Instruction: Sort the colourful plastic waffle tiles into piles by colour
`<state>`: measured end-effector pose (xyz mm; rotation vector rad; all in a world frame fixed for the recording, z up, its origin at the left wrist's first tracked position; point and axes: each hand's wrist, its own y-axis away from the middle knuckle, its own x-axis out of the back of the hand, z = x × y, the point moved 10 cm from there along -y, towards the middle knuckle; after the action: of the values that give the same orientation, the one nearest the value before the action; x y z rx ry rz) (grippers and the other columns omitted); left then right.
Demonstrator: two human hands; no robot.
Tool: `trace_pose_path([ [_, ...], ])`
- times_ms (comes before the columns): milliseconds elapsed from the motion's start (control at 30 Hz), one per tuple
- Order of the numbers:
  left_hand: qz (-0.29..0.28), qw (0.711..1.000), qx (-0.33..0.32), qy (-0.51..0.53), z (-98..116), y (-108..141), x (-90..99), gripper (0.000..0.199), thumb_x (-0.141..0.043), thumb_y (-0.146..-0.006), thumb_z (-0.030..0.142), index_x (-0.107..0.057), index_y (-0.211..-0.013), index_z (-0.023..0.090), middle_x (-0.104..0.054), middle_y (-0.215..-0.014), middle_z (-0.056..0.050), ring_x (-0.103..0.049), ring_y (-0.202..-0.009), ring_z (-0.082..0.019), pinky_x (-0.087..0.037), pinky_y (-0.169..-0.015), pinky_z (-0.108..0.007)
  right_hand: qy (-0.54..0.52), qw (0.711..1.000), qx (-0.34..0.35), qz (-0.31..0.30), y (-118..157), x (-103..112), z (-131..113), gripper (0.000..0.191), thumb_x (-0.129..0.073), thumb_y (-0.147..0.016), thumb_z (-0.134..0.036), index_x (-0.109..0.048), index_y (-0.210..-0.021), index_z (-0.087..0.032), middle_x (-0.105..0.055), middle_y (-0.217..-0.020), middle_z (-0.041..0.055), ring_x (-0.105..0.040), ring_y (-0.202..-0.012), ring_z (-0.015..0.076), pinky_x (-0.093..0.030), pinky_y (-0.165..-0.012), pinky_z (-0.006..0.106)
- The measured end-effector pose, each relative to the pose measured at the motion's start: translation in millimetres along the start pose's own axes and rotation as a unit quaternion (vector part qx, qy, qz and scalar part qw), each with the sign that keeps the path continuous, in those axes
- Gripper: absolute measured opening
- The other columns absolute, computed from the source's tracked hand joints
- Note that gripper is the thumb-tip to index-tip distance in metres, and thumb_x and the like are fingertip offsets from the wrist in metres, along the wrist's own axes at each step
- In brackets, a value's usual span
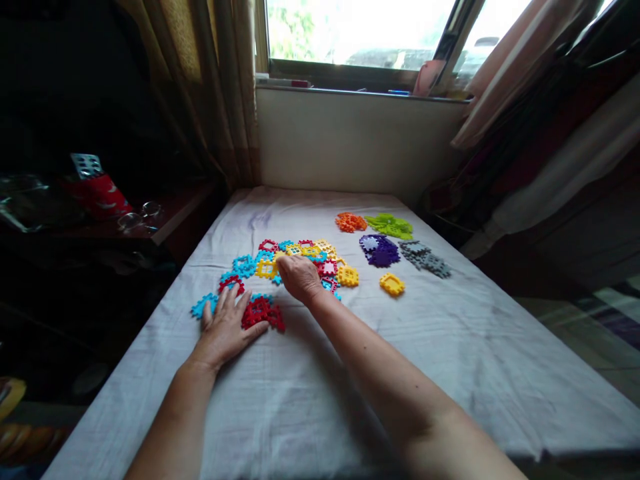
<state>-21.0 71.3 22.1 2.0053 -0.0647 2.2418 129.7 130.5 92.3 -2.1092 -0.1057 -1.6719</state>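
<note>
A mixed pile of toothed plastic building tiles (pixel 245 265), in red, blue and yellow, spreads over the left middle of the cloth. My right hand (pixel 299 278) reaches into it with bent fingers closed at a yellow building tile (pixel 267 268); the fingertips are partly hidden. My left hand (pixel 225 327) lies with fingers spread at the near left side, beside red tiles (pixel 260 312) and a blue tile (pixel 204 306). It grips nothing. One yellow tile (pixel 393 285) lies apart, right of the pile.
Farther right are separate heaps of orange tiles (pixel 351 222), green tiles (pixel 391 226), purple tiles (pixel 381 252) and grey tiles (pixel 425 258). A pale cloth (pixel 450 373) covers the table. Glasses (pixel 140 217) and a red container (pixel 103 197) stand on a side surface at left.
</note>
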Motion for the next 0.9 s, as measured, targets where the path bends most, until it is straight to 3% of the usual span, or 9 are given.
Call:
trace_pose_path([
  [133, 0.022, 1.0, -0.009, -0.002, 8.9, -7.7, 2.7, 0.076, -0.046, -0.089, 0.06, -0.04, -0.152, 0.019, -0.026, -0.165, -0.016, -0.018, -0.153, -0.035, -0.016, -0.119, -0.061, -0.023, 0.993, -0.101, 0.065, 33.0, 25.3, 67.8, 0.034, -0.034, -0.104, -0.029, -0.067, -0.108, -0.021, -0.075, -0.095, 0.0071, -0.068, -0.085, 0.0184, -0.042, -0.071, 0.024],
  [300, 0.072, 0.997, -0.024, 0.008, 23.1, -18.8, 10.0, 0.07, -0.042, -0.093, 0.053, -0.038, -0.153, 0.018, -0.034, -0.162, -0.015, -0.025, -0.151, -0.033, -0.022, -0.119, -0.058, 0.019, 0.946, -0.259, 0.195, 120.7, 73.0, 197.6, 0.04, -0.032, -0.1, -0.028, -0.068, -0.113, -0.014, -0.075, -0.089, 0.0109, -0.067, -0.073, 0.019, -0.042, -0.065, 0.026],
  [400, 0.108, 0.994, -0.035, 0.0, 23.6, -19.3, 18.0, 0.066, -0.042, -0.093, 0.053, -0.042, -0.151, 0.02, -0.036, -0.161, -0.013, -0.026, -0.151, -0.031, -0.018, -0.122, -0.054, 0.097, 0.918, -0.306, 0.231, 165.4, 92.1, 242.4, 0.038, -0.037, -0.098, -0.028, -0.07, -0.11, -0.013, -0.074, -0.094, 0.0146, -0.067, -0.078, 0.0218, -0.041, -0.066, 0.028],
  [500, 0.128, 0.992, 0.014, -0.007, 1.6, -16.9, 26.4, 0.065, -0.037, -0.094, 0.057, -0.044, -0.15, 0.023, -0.034, -0.162, -0.013, -0.025, -0.151, -0.033, -0.017, -0.12, -0.061, 0.136, 0.916, -0.318, 0.204, 184.9, 88.6, 256.4, 0.036, -0.04, -0.098, -0.027, -0.071, -0.11, -0.014, -0.074, -0.095, 0.0142, -0.067, -0.08, 0.0219, -0.04, -0.066, 0.028],
  [600, 0.126, 0.986, 0.112, -0.006, -34.7, -15.0, 28.2, 0.073, -0.029, -0.093, 0.062, -0.041, -0.152, 0.019, -0.032, -0.162, -0.019, -0.026, -0.149, -0.039, -0.021, -0.114, -0.068, 0.141, 0.934, -0.294, 0.144, 183.7, 73.9, 250.4, 0.03, -0.044, -0.096, -0.024, -0.072, -0.105, -0.018, -0.074, -0.096, 0.0119, -0.066, -0.083, 0.0209, -0.041, -0.069, 0.028],
  [667, 0.108, 0.984, 0.14, 0.0, -48.7, -18.1, 22.7, 0.078, -0.028, -0.092, 0.064, -0.04, -0.152, 0.015, -0.035, -0.159, -0.023, -0.031, -0.147, -0.041, -0.027, -0.112, -0.067, 0.135, 0.947, -0.272, 0.103, 179.3, 65.2, 243.7, 0.026, -0.047, -0.094, -0.023, -0.073, -0.098, -0.019, -0.074, -0.097, 0.0111, -0.065, -0.086, 0.0212, -0.043, -0.073, 0.03],
  [800, 0.104, 0.99, 0.097, 0.015, -42.7, -37.4, 20.3, 0.079, -0.031, -0.09, 0.063, -0.043, -0.15, 0.013, -0.041, -0.155, -0.024, -0.038, -0.143, -0.038, -0.033, -0.113, -0.056, 0.11, 0.958, -0.246, 0.096, 169.6, 66.4, 231.3, 0.022, -0.053, -0.091, -0.025, -0.073, -0.099, -0.019, -0.074, -0.107, 0.0121, -0.065, -0.097, 0.0246, -0.045, -0.084, 0.034],
  [900, 0.136, 0.986, 0.091, 0.017, -29.8, -57.6, 38.8, 0.078, -0.031, -0.09, 0.066, -0.044, -0.15, 0.019, -0.036, -0.159, -0.02, -0.03, -0.147, -0.039, -0.027, -0.115, -0.062, 0.053, 0.97, -0.205, 0.122, 147.6, 66.3, 212.5, 0.026, -0.052, -0.092, -0.027, -0.072, -0.105, -0.019, -0.072, -0.116, 0.0124, -0.063, -0.106, 0.0257, -0.045, -0.093, 0.036],
])
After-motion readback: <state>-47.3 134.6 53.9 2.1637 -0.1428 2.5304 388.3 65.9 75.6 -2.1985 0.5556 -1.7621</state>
